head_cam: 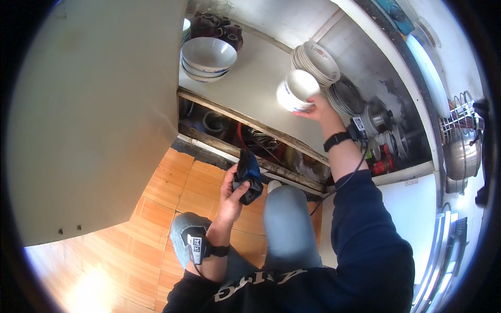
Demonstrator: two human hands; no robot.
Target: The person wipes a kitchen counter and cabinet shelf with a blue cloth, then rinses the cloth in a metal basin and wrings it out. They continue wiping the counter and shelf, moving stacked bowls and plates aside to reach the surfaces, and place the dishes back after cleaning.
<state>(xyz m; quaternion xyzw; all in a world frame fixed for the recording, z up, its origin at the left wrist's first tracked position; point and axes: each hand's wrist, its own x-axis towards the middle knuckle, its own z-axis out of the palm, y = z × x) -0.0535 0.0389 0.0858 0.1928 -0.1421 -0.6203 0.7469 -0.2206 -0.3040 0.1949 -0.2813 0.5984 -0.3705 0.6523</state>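
A stack of white bowls (300, 87) with blue marks is gripped at its rim by my right hand (318, 109), over the white cabinet shelf (258, 78). Just behind it leans a stack of white oval plates (321, 60). My left hand (231, 191) holds a bunched dark blue and black cloth (250, 178) in front of the cabinet's lower frame. Large white bowls (209, 56), nested together, stand at the left of the shelf, with dark brown cups (223, 29) behind them. Whether the held bowls touch the shelf I cannot tell.
Dark plates (346, 96), a metal pot (377, 115) and smaller dishes (387, 141) line the shelf's right side. An open cabinet door (94, 117) fills the left. A wooden rail (254, 127) edges the shelf above a lower compartment with a red container. A cable hangs from my right wrist.
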